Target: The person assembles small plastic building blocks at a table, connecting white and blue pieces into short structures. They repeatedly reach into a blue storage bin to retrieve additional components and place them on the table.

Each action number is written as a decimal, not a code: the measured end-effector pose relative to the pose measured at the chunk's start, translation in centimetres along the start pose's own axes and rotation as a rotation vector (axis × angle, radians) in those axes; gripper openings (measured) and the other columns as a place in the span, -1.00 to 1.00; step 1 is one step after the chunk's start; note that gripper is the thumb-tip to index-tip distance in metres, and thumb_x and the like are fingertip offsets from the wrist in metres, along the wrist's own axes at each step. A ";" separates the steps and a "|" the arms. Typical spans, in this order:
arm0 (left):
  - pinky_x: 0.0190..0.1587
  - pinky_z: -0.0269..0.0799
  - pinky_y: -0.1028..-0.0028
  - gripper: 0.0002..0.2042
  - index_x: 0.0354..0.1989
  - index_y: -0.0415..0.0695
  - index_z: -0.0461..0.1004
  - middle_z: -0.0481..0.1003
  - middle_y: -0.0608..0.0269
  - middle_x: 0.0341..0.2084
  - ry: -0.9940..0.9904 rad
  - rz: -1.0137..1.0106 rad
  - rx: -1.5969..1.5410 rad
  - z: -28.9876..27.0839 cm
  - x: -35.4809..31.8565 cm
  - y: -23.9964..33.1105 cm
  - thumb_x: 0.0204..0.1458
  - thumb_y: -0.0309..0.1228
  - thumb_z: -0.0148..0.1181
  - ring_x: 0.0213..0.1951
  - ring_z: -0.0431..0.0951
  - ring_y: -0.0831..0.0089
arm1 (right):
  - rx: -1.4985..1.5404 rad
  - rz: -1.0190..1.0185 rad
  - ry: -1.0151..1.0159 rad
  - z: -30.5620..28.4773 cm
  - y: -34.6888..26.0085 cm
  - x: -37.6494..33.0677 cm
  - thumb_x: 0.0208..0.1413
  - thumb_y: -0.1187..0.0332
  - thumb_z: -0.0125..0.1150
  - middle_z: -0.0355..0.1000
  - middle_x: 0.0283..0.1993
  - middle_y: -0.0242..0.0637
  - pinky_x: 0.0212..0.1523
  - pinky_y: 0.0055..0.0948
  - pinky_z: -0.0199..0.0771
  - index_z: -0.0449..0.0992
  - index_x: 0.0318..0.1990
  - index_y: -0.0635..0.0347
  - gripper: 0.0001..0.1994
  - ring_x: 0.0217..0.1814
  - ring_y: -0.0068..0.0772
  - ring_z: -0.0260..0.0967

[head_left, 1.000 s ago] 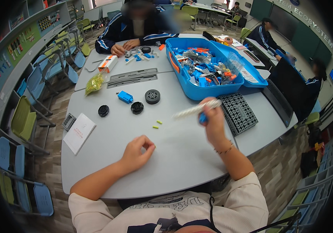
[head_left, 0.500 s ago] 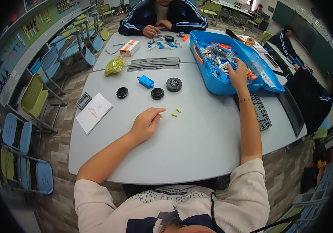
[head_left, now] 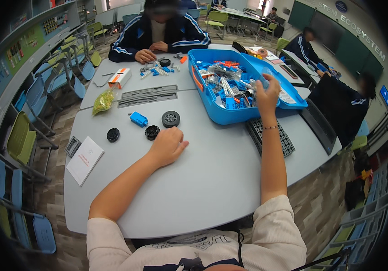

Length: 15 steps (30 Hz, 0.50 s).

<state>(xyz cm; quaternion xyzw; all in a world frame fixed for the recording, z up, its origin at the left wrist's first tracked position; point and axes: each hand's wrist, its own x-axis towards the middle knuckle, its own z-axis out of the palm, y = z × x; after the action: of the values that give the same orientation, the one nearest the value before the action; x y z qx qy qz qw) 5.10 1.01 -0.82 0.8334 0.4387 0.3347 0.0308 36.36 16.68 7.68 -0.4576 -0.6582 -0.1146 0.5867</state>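
My left hand rests low on the table, palm down, its fingers curled and the thumb sticking out to the right. What lies under or inside those fingers is hidden. Just beyond it are a black wheel hub and a grey-black wheel. Over the right side of a blue bin full of building pieces hovers my right hand. Its thumb and forefinger are bent but apart, with nothing plainly between them. A clear plastic bag lies behind its fingertips.
A blue motor block, another black hub, a white booklet and a bag of yellow-green pieces lie to the left. Grey perforated plates sit under my right forearm. Across the table a person handles small pieces.
The view has shifted, sliding the table leftward and down. My left hand has moved forward and curled; the small green pegs beside it are out of sight. My right hand has lifted a little.
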 end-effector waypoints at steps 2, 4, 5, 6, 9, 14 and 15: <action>-0.26 0.22 0.18 -0.75 -0.42 -0.18 0.32 0.37 0.09 -0.47 -0.127 -0.018 0.023 -0.1 0.0 0.0 0.03 -0.23 0.13 -0.34 0.37 0.09 | 0.019 0.031 0.038 -0.5 0.3 0.5 0.07 0.33 0.16 0.40 -0.05 -0.14 0.11 -0.25 0.21 0.46 -0.09 0.29 -0.72 0.06 -0.19 0.29; -0.27 0.24 0.19 -0.76 -0.44 -0.18 0.34 0.37 0.09 -0.49 -0.151 0.062 0.043 -0.1 -0.2 0.1 0.04 -0.25 0.11 -0.36 0.39 0.09 | 0.057 0.064 0.042 -0.8 0.0 0.8 0.09 0.33 0.14 0.39 -0.04 -0.17 0.10 -0.25 0.22 0.45 -0.07 0.27 -0.72 0.06 -0.21 0.28; -0.27 0.26 0.19 -0.77 -0.44 -0.18 0.34 0.37 0.09 -0.50 -0.149 0.097 0.052 -0.2 -0.3 0.1 0.05 -0.26 0.10 -0.37 0.40 0.10 | 0.072 0.088 0.031 -0.7 -0.4 0.8 0.10 0.33 0.13 0.39 -0.04 -0.18 0.09 -0.26 0.23 0.44 -0.06 0.26 -0.72 0.07 -0.22 0.28; -0.30 0.27 0.20 -0.77 -0.46 -0.18 0.35 0.38 0.10 -0.53 -0.177 0.111 0.064 -0.1 -0.4 0.2 0.06 -0.26 0.10 -0.40 0.41 0.11 | 0.071 0.029 0.022 -0.4 -1.2 0.5 0.10 0.35 0.13 0.39 -0.04 -0.18 0.09 -0.26 0.23 0.44 -0.06 0.26 -0.72 0.07 -0.23 0.27; -0.38 0.31 0.24 -0.76 -0.53 -0.17 0.37 0.38 0.13 -0.60 -0.185 0.168 0.090 -0.1 -0.5 0.2 0.09 -0.28 0.07 -0.48 0.43 0.15 | 0.117 -0.092 -0.040 0.4 -4.6 -0.5 0.08 0.40 0.14 0.39 -0.05 -0.19 0.09 -0.28 0.23 0.43 -0.06 0.26 -0.73 0.06 -0.24 0.26; -0.49 0.32 0.26 -0.68 -0.67 -0.15 0.39 0.39 0.19 -0.68 -0.192 0.164 0.117 0.1 -0.9 0.1 0.10 -0.27 0.06 -0.58 0.43 0.21 | 0.285 -0.463 -0.288 2.4 -12.5 -5.8 -0.09 0.51 0.21 0.38 -0.12 -0.20 0.07 -0.24 0.20 0.42 -0.12 0.18 -0.70 0.03 -0.15 0.25; -0.49 0.32 0.26 -0.67 -0.67 -0.15 0.40 0.40 0.19 -0.67 -0.180 0.176 0.120 0.1 -1.0 0.1 0.09 -0.26 0.06 -0.58 0.44 0.21 | 0.317 -0.520 -0.340 2.5 -13.7 -7.1 -0.11 0.52 0.22 0.37 -0.12 -0.20 0.06 -0.23 0.20 0.42 -0.12 0.17 -0.68 0.03 -0.14 0.25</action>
<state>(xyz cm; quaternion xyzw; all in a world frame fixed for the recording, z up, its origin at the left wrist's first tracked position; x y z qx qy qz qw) 4.84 0.20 -1.36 0.8958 0.3785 0.2329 -0.0095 23.82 7.49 5.97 -0.1902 -0.8508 -0.0787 0.4836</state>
